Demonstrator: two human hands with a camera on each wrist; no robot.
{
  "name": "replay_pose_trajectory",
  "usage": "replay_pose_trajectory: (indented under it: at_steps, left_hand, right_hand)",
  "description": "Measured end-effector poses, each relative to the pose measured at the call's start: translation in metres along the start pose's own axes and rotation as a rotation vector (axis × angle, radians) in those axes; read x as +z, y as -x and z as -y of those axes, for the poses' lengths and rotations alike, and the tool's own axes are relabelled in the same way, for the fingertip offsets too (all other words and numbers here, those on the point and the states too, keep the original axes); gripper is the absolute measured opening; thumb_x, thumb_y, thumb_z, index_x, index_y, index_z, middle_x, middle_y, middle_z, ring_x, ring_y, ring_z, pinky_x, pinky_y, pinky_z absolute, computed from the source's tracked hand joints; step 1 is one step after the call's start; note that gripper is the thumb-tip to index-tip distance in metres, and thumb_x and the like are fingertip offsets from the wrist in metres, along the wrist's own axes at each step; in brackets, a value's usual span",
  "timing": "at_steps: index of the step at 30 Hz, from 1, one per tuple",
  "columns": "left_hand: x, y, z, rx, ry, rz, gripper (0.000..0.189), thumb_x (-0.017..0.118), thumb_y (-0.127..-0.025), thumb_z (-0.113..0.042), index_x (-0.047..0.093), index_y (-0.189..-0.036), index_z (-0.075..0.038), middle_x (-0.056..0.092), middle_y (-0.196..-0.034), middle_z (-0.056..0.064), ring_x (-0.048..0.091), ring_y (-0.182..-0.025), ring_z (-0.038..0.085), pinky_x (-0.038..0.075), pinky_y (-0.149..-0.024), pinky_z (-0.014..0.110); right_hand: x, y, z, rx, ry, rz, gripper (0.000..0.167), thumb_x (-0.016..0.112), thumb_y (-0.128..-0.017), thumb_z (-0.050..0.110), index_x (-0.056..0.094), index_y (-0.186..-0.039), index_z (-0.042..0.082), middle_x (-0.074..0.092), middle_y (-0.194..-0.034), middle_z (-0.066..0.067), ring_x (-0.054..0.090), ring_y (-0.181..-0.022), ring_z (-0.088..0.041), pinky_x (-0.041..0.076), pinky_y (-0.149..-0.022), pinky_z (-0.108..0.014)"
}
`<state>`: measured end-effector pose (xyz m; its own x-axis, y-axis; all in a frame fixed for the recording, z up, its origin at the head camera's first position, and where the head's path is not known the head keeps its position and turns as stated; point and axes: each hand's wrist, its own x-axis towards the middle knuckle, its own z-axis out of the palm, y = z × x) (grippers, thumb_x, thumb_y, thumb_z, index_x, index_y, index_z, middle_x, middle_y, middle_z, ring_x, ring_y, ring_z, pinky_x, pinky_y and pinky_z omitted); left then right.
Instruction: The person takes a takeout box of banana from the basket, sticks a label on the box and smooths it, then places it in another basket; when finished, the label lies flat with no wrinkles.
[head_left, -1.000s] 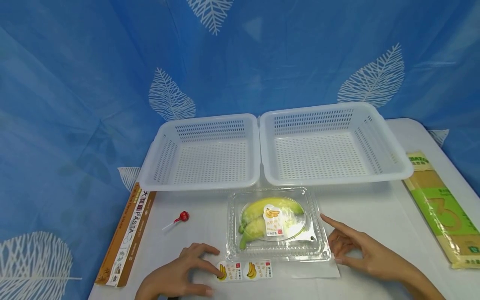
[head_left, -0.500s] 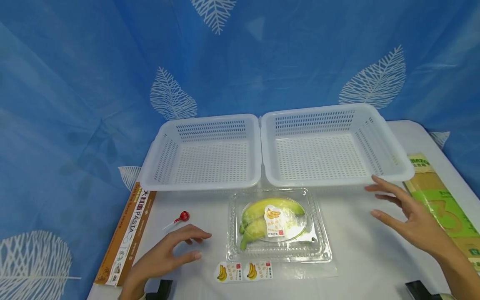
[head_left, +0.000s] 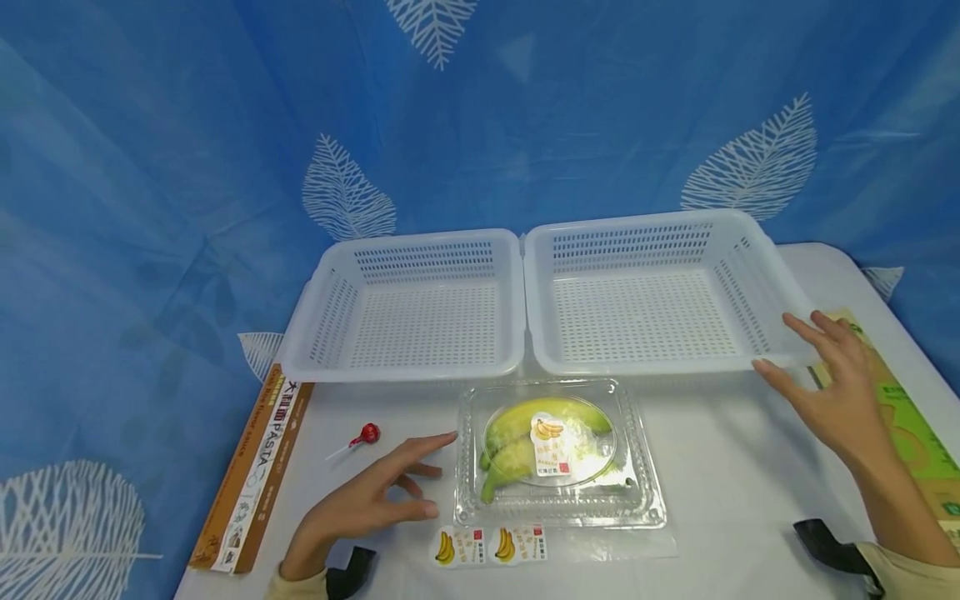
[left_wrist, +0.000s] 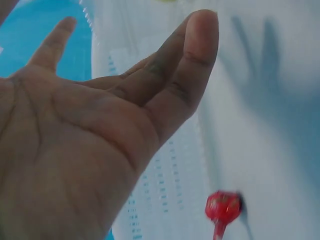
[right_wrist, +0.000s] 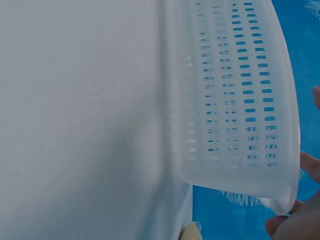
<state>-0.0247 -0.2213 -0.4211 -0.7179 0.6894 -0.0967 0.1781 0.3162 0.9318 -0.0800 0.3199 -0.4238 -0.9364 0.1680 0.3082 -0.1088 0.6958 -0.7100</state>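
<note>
My left hand hovers with relaxed fingers just left of a clear plastic clamshell box. Bananas show through its lid, which bears a banana sticker. Over at the right, my right hand is at the front right corner of the right white basket, fingers spread and thumb by the front rim. In the right wrist view the fingers are beside the basket's rim; I cannot tell whether they touch it. Two banana stickers on a strip lie before the box.
A second white basket stands left of the first. A red lollipop lies near my left hand. At the left edge is a brown pasta box; a green and tan packet lies partly behind my right hand.
My right hand has moved from the clamshell box away to the right basket's corner. The left hand has lifted off the sticker strip, drawn back left, then come toward the box.
</note>
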Motion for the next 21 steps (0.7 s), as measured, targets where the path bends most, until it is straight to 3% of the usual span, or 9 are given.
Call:
replay_pose_trajectory:
  at_steps: [4, 7, 8, 10, 12, 14, 18, 21]
  left_hand:
    - [0.005, -0.008, 0.002, -0.030, 0.014, 0.019, 0.074, 0.068, -0.092, -0.015, 0.029, -0.155, -0.023, 0.031, -0.156, 0.011, 0.060, -0.120, 0.034, 0.055, -0.086, 0.034]
    - [0.007, -0.011, 0.001, -0.067, 0.036, 0.023, 0.077, 0.072, -0.090, -0.018, 0.030, -0.154, -0.027, 0.031, -0.157, 0.008, 0.063, -0.114, 0.025, 0.056, -0.085, 0.035]
    - [0.008, -0.012, 0.000, -0.076, 0.045, 0.024, 0.078, 0.073, -0.089, -0.019, 0.030, -0.154, -0.028, 0.031, -0.157, 0.007, 0.064, -0.113, 0.022, 0.056, -0.085, 0.035]
    - [0.008, -0.013, -0.001, -0.075, 0.057, 0.029, 0.079, 0.074, -0.088, -0.019, 0.030, -0.154, -0.028, 0.031, -0.157, 0.007, 0.065, -0.109, 0.019, 0.056, -0.085, 0.035]
    - [0.009, -0.015, -0.002, -0.047, 0.050, 0.034, 0.078, 0.073, -0.089, -0.020, 0.030, -0.153, -0.026, 0.031, -0.157, 0.008, 0.065, -0.107, 0.016, 0.056, -0.084, 0.034]
    - [0.011, -0.019, -0.003, -0.001, 0.038, 0.033, 0.074, 0.072, -0.090, -0.019, 0.032, -0.152, -0.022, 0.033, -0.155, 0.010, 0.066, -0.104, 0.015, 0.056, -0.083, 0.033]
    - [0.016, -0.027, -0.004, 0.041, 0.010, 0.009, 0.063, 0.072, -0.090, -0.019, 0.040, -0.144, -0.019, 0.042, -0.145, 0.011, 0.065, -0.094, 0.013, 0.057, -0.079, 0.031]
    - [0.019, -0.031, -0.005, 0.013, -0.007, -0.015, 0.059, 0.075, -0.087, -0.022, 0.044, -0.137, -0.022, 0.046, -0.139, 0.009, 0.064, -0.086, 0.011, 0.058, -0.075, 0.030]
  right_hand:
    - [0.005, -0.001, -0.009, 0.046, -0.056, 0.023, 0.072, 0.070, -0.089, 0.014, 0.034, -0.151, 0.004, 0.001, -0.164, -0.016, -0.003, -0.148, -0.048, 0.002, -0.105, -0.080]
    - [0.009, 0.000, -0.013, 0.067, -0.080, 0.026, 0.074, 0.069, -0.089, 0.014, 0.032, -0.152, 0.007, -0.006, -0.165, -0.010, -0.005, -0.148, -0.047, 0.005, -0.106, -0.079]
    - [0.010, 0.000, -0.014, 0.070, -0.086, 0.025, 0.074, 0.069, -0.089, 0.014, 0.031, -0.153, 0.008, -0.006, -0.165, -0.007, -0.005, -0.149, -0.045, 0.007, -0.111, -0.073]
    - [0.011, 0.000, -0.015, 0.073, -0.099, 0.024, 0.075, 0.068, -0.090, 0.013, 0.029, -0.154, 0.010, -0.008, -0.164, -0.004, -0.003, -0.150, -0.041, 0.014, -0.121, -0.051]
    - [0.012, 0.000, -0.014, 0.084, -0.113, 0.028, 0.078, 0.068, -0.091, 0.013, 0.024, -0.156, 0.014, -0.010, -0.164, -0.002, -0.001, -0.151, -0.039, 0.017, -0.120, -0.026]
    - [0.013, 0.000, -0.014, 0.102, -0.124, 0.034, 0.083, 0.067, -0.091, 0.013, 0.018, -0.158, 0.018, -0.011, -0.163, -0.002, 0.004, -0.150, -0.040, 0.016, -0.116, -0.014]
    - [0.016, -0.002, -0.013, 0.126, -0.134, 0.029, 0.093, 0.069, -0.090, 0.012, 0.008, -0.158, 0.029, -0.001, -0.161, -0.006, 0.021, -0.145, -0.035, 0.019, -0.121, -0.031]
    - [0.018, -0.003, -0.013, 0.124, -0.128, 0.009, 0.094, 0.070, -0.089, 0.012, 0.008, -0.157, 0.032, 0.011, -0.158, -0.009, 0.030, -0.137, -0.022, 0.025, -0.119, -0.032]
